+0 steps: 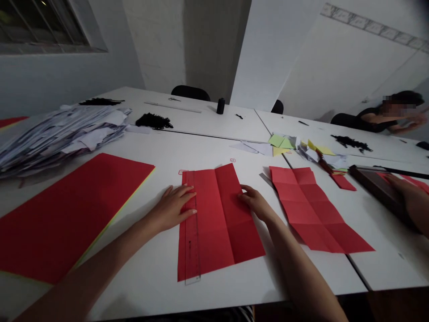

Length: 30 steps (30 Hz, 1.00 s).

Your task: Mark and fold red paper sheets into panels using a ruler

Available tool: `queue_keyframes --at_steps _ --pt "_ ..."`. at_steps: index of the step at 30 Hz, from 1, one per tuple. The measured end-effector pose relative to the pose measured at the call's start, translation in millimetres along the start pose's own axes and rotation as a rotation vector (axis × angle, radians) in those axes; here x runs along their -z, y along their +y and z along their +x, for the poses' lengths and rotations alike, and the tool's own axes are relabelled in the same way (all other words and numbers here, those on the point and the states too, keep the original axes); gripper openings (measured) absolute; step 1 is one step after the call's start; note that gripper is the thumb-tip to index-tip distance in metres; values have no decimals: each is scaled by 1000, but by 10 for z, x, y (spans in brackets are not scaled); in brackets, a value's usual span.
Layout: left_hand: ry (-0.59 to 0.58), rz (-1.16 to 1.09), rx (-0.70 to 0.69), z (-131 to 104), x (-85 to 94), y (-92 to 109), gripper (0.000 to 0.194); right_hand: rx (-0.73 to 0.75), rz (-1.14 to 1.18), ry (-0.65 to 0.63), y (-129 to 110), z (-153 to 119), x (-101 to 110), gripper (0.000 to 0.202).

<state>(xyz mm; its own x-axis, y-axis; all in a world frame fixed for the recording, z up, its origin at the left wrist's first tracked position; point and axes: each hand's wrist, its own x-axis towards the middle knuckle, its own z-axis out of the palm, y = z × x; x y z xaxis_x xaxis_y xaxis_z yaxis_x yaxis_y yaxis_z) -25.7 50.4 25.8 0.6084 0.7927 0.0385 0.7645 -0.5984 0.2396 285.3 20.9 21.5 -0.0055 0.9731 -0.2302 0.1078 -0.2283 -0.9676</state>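
Observation:
A red sheet [211, 228] with a lengthwise crease lies in front of me, its right part raised slightly. Along its left side lies a clear ruler [192, 250]. My left hand [172, 208] rests on the ruler and the sheet's left edge, fingers spread. At the sheet's right edge, my right hand [256, 201] has its thumb and fingers around the edge, gripping it. To the right lies another red sheet [311, 205] with several fold creases, a grey strip [266, 180] by its upper left corner.
Large red sheets [80, 210] and a paper pile [67, 134] are at left. Scraps [281, 142], black clumps [154, 120] and a black cylinder [220, 106] lie farther back. At right, another person's hand [410, 197] touches a dark board [378, 192]; a person [378, 118] sits beyond.

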Motion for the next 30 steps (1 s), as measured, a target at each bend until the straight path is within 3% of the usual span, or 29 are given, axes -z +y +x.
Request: queue_keyframes --at_steps 11,18,30 --pt "76 -61 -47 181 -153 137 57 7 33 12 63 -18 45 41" --pt "82 -105 -95 212 -148 136 48 -2 2 31 69 -43 102 42" --pt "65 -111 -101 224 -170 141 53 4 -22 52 19 -81 106 41"
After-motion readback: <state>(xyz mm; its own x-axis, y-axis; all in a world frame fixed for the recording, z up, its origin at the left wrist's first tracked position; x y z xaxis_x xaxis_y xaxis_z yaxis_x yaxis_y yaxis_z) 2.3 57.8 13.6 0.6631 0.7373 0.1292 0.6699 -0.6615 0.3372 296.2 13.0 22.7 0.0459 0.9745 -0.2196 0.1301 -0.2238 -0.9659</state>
